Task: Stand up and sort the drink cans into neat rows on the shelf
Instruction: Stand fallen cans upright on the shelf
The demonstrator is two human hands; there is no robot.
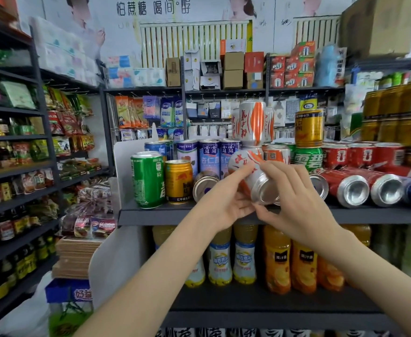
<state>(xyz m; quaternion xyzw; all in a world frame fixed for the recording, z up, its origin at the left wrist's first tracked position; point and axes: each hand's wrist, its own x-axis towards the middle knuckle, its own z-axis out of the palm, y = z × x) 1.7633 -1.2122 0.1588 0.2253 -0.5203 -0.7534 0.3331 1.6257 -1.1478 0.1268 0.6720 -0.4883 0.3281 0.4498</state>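
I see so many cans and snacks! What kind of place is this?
Probably a small grocery shop: shelves hold many drink cans, juice bottles stand below, snack bags hang at left. The left hand and right hand hold a white-orange can.

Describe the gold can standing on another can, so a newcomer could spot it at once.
Find the dark shelf of drink cans mid-view and look just right of the white-and-orange can that the left hand and right hand hold. Behind the fallen red cans a green can stands upright, and the gold can sits on top. The shelf's other gold can stands on the board itself.
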